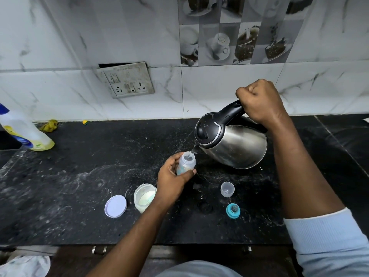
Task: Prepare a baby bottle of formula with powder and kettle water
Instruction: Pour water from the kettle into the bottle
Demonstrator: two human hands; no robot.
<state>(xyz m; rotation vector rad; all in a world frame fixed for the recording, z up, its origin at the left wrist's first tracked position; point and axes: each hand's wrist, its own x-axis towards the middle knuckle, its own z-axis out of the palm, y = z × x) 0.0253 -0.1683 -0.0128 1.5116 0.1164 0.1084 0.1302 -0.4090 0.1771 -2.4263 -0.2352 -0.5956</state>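
My left hand (pixel 172 176) grips a small clear baby bottle (pixel 186 162), open at the top, just above the black counter. My right hand (pixel 259 100) is closed on the black handle of a steel kettle (pixel 235 144). The kettle is tilted left, and a thin stream of water runs from its spout into the bottle's mouth. An open tub of pale formula powder (pixel 144 196) stands beside my left wrist, its white lid (pixel 115 206) lying to its left. The teal bottle ring with nipple (pixel 233 210) and a clear bottle cap (pixel 227 189) sit on the counter to the right.
The black speckled counter (pixel 79 186) runs along a marble-tiled wall with a switch and socket plate (pixel 125 79). At the far left stand a white and yellow cleaner bottle (pixel 24 132) and a yellow rag (pixel 49 125). Drawer handles show under the front edge.
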